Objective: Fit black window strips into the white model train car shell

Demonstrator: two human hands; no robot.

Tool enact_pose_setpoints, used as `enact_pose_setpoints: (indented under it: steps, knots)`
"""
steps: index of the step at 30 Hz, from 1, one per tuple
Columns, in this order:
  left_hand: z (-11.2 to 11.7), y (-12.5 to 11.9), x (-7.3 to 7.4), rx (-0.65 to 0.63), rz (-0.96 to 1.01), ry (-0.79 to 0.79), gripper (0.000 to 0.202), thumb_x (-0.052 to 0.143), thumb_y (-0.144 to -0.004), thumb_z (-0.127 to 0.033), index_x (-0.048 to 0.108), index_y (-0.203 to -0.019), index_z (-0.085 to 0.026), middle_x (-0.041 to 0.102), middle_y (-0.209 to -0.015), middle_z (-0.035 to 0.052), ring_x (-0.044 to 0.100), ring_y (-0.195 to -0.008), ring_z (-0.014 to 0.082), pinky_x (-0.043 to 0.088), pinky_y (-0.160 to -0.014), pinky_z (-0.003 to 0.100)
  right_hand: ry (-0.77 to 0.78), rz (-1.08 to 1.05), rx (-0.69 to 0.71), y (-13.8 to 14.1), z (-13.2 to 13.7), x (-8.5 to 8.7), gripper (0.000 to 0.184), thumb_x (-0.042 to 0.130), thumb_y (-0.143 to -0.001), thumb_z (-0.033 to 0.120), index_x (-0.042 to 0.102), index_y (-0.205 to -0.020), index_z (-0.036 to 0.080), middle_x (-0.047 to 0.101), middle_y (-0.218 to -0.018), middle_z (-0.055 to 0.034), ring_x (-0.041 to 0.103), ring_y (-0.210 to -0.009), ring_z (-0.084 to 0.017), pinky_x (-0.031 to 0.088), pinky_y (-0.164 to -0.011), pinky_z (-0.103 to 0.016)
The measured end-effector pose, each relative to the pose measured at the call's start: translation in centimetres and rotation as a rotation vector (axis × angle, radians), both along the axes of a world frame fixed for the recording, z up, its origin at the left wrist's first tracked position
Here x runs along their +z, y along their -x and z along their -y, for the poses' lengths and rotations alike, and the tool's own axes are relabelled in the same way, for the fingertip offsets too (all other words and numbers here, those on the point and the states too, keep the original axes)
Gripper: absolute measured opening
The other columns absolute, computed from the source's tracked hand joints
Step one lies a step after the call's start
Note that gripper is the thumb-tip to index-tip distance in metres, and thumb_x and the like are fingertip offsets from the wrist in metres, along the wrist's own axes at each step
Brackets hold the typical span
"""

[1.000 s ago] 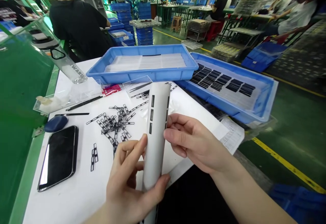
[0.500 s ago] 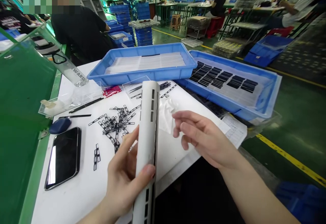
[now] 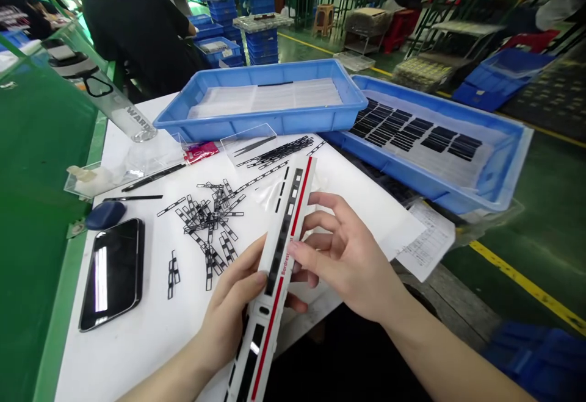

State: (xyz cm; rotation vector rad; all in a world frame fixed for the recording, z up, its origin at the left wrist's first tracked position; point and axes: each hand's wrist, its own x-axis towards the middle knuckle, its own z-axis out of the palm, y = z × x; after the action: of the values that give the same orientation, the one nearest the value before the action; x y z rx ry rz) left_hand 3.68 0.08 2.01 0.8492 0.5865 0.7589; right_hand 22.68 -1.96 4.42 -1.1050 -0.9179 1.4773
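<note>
- White plastic makes up the long train-like body [image 3: 280,268], slanted between both hands above the near edge of the tabletop [image 3: 123,365], with a red stripe, dark window bands and part of its lettering facing up.
- The left hand [image 3: 229,304] is closed around its middle, thumb on the side; the right hand [image 3: 341,262] holds its right edge, thumb over the lettering and fingers curled behind.
- For a good hold, I judge the left grip should be firm without squeezing, and the right thumb should press flat and evenly; both thumbs cover part of the side, so shifting them would help in checking it.
- A phone [image 3: 113,274] lies left of the left hand, with a few strips [image 3: 173,274] between; the forearm could catch either.
- Just beyond, a tangled pile of black frame strips [image 3: 208,216] crowds the reach and could snag on a sleeve or finger.
- Clear film [image 3: 265,197] lies close behind the body's upper end.
- Farther back are bundled strips [image 3: 284,153], tweezers [image 3: 256,146] and a tilted bottle [image 3: 132,122].
- Two blue trays [image 3: 270,122] wall off the far side; past them sits a co-worker [image 3: 137,42] in black.
</note>
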Motion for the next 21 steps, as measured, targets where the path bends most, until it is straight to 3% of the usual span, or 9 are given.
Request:
enact_pose_setpoints:
  steps: [4,8,11,16,21]
  knots:
    - [-0.4,0.2,-0.3,-0.013,0.068,0.067,0.049,0.065,-0.092,-0.025,0.072,-0.14,-0.028,0.078,-0.131,0.0075,0.077,-0.107,0.0297,0.068,-0.084,0.037,-0.089,0.099,-0.085,0.8,0.1,-0.5,0.067,0.078,-0.09,0.02,0.042,-0.144,0.035,0.063,-0.123,-0.0037,0.073,-0.084,-0.016,0.066,-0.063,-0.028]
    - [0.0,0.4,-1.0,0.028,-0.001,-0.104,0.057,0.068,-0.095,-0.022,0.062,-0.15,-0.037,0.069,-0.149,0.0005,0.069,-0.128,0.0293,0.058,-0.11,0.042,-0.161,0.193,-0.07,1.6,0.8,-0.9,0.098,0.072,-0.087,0.006,0.021,-0.162,0.045,0.064,-0.128,-0.0046,0.072,-0.085,-0.016,0.067,-0.066,-0.029]
    - [0.3,0.3,-1.2,0.047,-0.048,-0.188,0.056,0.069,-0.1,-0.023,0.059,-0.152,-0.038,0.062,-0.157,-0.0012,0.056,-0.146,0.0305,0.046,-0.124,0.045,-0.162,0.242,-0.03,1.8,0.9,-0.9,0.108,0.072,-0.086,0.005,0.011,-0.166,0.044,0.068,-0.124,-0.0044,0.073,-0.088,-0.018,0.068,-0.074,-0.032]
    - [0.3,0.0,-1.2,0.058,-0.042,-0.188,0.053,0.069,-0.101,-0.022,0.06,-0.152,-0.034,0.058,-0.162,-0.0005,0.049,-0.153,0.0294,0.04,-0.129,0.042,-0.172,0.318,-0.018,0.9,0.1,-0.8,0.105,0.075,-0.084,0.004,0.02,-0.167,0.037,0.074,-0.117,-0.0022,0.074,-0.081,-0.015,0.066,-0.07,-0.029]
    - [0.1,-0.2,-1.2,0.058,-0.01,-0.186,0.046,0.068,-0.102,-0.021,0.066,-0.146,-0.034,0.06,-0.16,-0.0008,0.05,-0.152,0.0311,0.043,-0.128,0.044,-0.14,0.31,0.018,0.3,-0.1,-0.5,0.106,0.08,-0.085,0.008,0.021,-0.167,0.039,0.074,-0.112,0.0014,0.075,-0.081,-0.013,0.062,-0.064,-0.021]
